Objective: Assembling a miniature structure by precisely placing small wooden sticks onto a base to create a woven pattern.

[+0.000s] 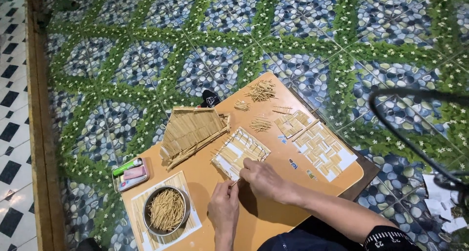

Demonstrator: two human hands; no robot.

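Head view: toothpick point(235, 183) is being pinched between left hand point(223, 208) and right hand point(262, 177), both closed on it, at the near edge of the lattice panel point(241, 151) on the bench point(273, 217). Thatched roof section point(192, 131) is appearing finished; the panel is judged partly filled, with loose sticks being kept in the metal bowl point(166, 210).

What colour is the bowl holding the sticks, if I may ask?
Silvery metal bowl, clearest in the head view.
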